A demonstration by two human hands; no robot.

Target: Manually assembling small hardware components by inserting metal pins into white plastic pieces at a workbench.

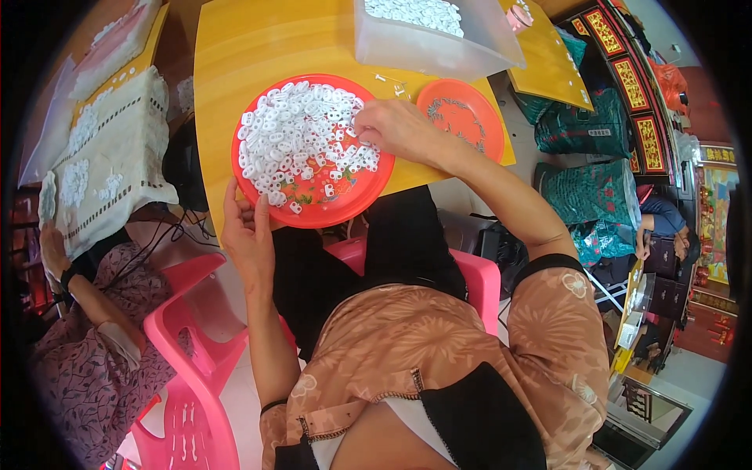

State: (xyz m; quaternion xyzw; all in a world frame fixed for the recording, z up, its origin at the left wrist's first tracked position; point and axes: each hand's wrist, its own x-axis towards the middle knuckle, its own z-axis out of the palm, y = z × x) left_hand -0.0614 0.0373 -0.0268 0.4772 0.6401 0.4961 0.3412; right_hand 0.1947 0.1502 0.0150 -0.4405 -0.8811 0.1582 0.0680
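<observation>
Pieces of white plastic [286, 129] heap in a red tray [345, 207] on the yellow table [258, 39], green bags [587, 196] standing beyond. The right hand [399, 129] bunches its fingers over them, any hold hidden; the left hand [249, 223], half-open, meets the tray's rim, grip unclear. I count one tray, one orange plate [458, 111], one frosted bin [427, 53].

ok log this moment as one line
left hand: at red tray rim | right hand: at white two-hole pieces | orange plate: right of tray
</observation>
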